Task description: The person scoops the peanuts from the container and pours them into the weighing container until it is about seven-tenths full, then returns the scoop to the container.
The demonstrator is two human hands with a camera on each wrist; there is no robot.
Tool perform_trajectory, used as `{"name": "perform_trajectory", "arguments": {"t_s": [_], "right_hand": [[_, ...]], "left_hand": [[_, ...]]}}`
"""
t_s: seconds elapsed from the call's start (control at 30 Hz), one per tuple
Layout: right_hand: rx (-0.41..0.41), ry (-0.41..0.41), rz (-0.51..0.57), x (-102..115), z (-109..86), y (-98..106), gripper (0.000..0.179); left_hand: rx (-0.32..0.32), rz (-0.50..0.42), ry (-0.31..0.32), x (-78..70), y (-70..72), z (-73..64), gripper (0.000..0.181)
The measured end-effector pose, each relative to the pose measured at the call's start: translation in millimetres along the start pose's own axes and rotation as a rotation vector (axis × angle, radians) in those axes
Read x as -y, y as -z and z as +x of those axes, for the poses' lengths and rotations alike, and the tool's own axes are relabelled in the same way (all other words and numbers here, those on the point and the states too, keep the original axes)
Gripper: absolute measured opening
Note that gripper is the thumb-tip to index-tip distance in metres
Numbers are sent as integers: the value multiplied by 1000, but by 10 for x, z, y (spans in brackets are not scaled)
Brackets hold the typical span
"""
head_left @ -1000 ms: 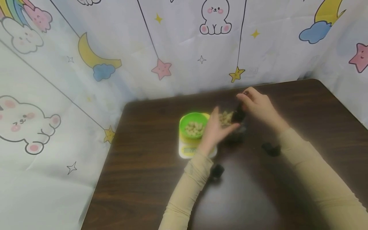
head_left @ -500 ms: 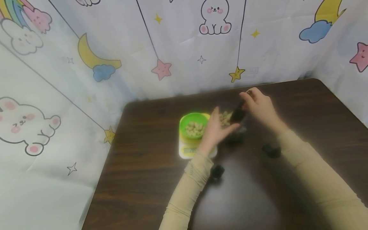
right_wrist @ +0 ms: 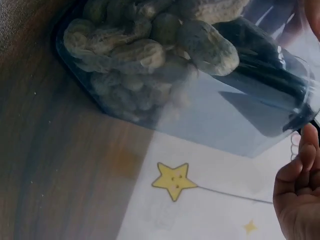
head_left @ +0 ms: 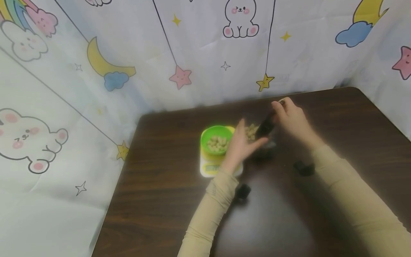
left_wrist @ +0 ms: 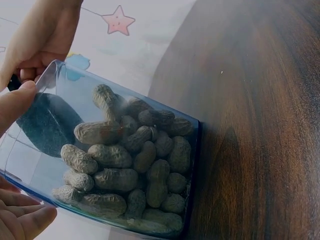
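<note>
Here's the right grip (head_left: 290,117), fingers curled in, pinching the handle of a black scoop (head_left: 265,126) whose dark blade slants down into a clear container (right_wrist: 210,125). And the left grip (head_left: 237,147)! Thumb wide of the fingers, it clasps that same container across its walls near the mouth. Inside, unshelled peanuts (left_wrist: 115,177) pile toward the bottom, scoop beside them.

Just left of that hand, a green bowl (head_left: 213,131) with peanuts of its own sits on a white-and-yellow scale (head_left: 208,161). Writing? The scale's display (head_left: 212,168) shows digits, too blurred to read for certain; a mark on the left sleeve (head_left: 208,214) is too faint as well. All on a dark wood-grain desk (head_left: 157,160), with a printed cloth (head_left: 199,43) of bears, stars and moons behind.
</note>
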State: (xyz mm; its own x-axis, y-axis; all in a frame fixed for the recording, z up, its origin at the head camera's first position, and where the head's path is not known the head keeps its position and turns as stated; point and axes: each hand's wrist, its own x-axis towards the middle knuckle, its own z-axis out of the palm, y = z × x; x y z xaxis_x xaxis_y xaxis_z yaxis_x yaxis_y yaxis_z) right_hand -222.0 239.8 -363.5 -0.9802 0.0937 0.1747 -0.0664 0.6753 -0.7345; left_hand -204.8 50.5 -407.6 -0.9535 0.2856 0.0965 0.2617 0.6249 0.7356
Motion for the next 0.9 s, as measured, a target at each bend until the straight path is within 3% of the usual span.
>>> {"name": "perform_trajectory", "arguments": {"t_s": [0.3,0.57,0.9], "right_hand": [[14,81,-59,140,-78,-71,50],[23,84,-11,44,-56,-111,44],[169,108,-2,25,-98,-37,47]], "left_hand": [[13,32,2,-3,4,-3,108],[13,35,-13,0,7,-5,108],[5,48,-18,2,10,-15,107]]}}
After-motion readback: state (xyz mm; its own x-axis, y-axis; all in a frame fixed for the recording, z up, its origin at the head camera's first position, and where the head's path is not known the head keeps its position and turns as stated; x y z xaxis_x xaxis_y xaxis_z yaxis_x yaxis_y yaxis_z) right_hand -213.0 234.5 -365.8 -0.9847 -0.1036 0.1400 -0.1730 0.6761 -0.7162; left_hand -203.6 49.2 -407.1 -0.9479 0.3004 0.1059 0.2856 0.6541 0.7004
